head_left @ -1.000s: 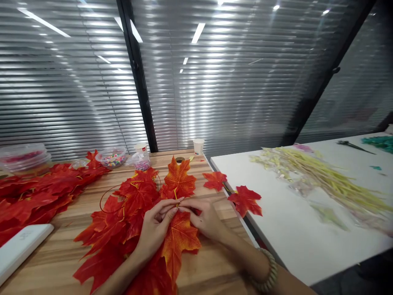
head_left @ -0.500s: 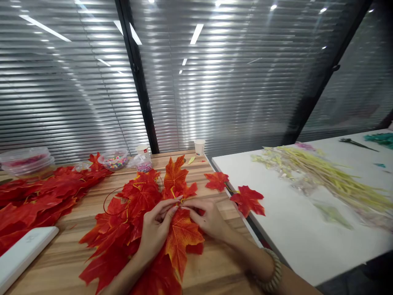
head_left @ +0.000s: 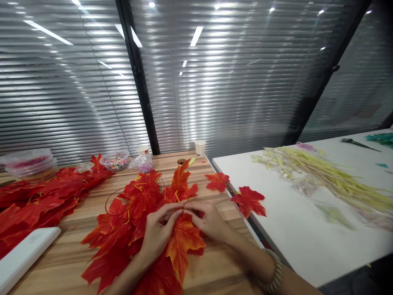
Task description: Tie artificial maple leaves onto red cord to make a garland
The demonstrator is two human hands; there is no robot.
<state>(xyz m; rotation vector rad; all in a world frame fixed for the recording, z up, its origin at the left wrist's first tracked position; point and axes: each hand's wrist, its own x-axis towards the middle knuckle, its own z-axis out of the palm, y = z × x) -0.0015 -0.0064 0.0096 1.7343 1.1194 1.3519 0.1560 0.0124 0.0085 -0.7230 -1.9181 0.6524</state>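
Fingertips of my left hand (head_left: pixel 160 229) and my right hand (head_left: pixel 208 221) meet in a pinch over a bunch of artificial maple leaves. Both grip the thin stem between an upright orange-red leaf (head_left: pixel 181 180) and a lower orange leaf (head_left: pixel 184 237); my fingers cover the exact join. Red maple leaves (head_left: pixel 113 233) with yellow stems are heaped to the left, partly under my left arm. A thin red cord (head_left: pixel 107 200) loops out of the heap. Two red leaves (head_left: pixel 248 200) on one stem lie to the right, across the table edge.
A leaf garland (head_left: pixel 39 205) and a white power bank (head_left: pixel 27 258) lie at left. Behind stand clear tubs (head_left: pixel 29 162), a bowl of beads (head_left: pixel 116 160) and paper cups (head_left: pixel 200 148). On the white table (head_left: pixel 276 237) lie yellow stems (head_left: pixel 331 176). Blinds (head_left: pixel 215 82) rise behind.
My hands stay pinched at the stem, fingertips shifted slightly right and down. The upright leaf has turned and looks narrower. The whole view has shifted a little.
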